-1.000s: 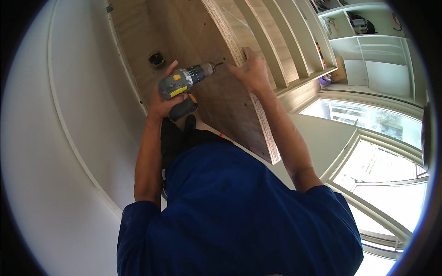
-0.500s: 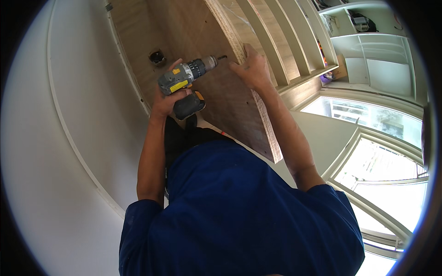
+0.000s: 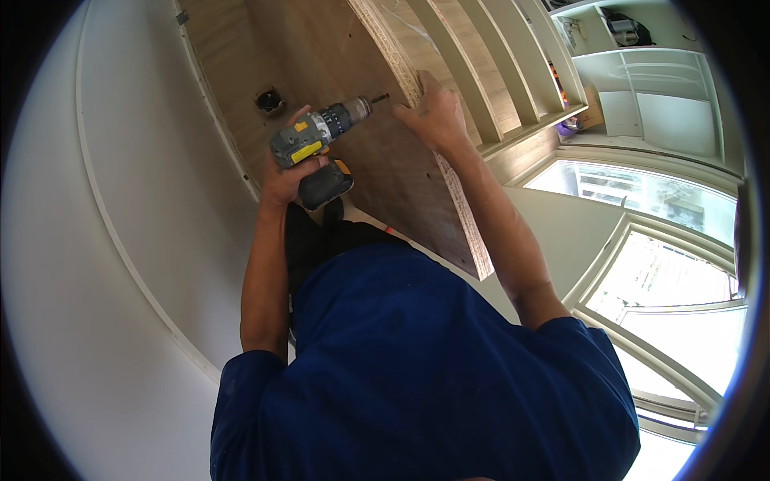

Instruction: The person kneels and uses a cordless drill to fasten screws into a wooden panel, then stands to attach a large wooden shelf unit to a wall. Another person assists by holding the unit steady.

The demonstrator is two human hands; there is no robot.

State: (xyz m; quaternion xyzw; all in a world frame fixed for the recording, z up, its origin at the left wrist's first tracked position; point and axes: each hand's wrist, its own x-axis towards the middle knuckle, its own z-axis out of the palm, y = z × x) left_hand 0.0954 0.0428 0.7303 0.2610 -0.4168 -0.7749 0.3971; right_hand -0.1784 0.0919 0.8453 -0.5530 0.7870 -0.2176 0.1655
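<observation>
Pale wall (image 3: 152,176) is curving along the left, windows (image 3: 658,276) are glaring at the lower right, and a light-coloured frame with parallel partitions (image 3: 501,68) is standing at the upper right. Between them, a brown board (image 3: 401,172) is spreading its broad face ahead of the person, its rough layered edge running diagonally past the right forearm.

The left hand (image 3: 282,178) is holding a grey-and-yellow drill (image 3: 301,143), its fingers wrapping round the handle above the dark battery (image 3: 325,185). The drill is lying across the brown face in view, its bit (image 3: 380,98) pointing toward the right hand (image 3: 443,119); whether the tip is touching wood, I cannot tell.

The right hand is grasping the board by its edge, thumb on the brown face and the other fingers partly hidden on the far side; how hard they are pressing is not showing.

The drill is probably feeling dense and rigid, with 2 heavy parts, body and battery, so the handle between them is offering the best balance. The board is likely proving stiff and weighty, its raw edge giving grip but perhaps splinters; 2 hands, well apart along that edge, would be steadying it better.
</observation>
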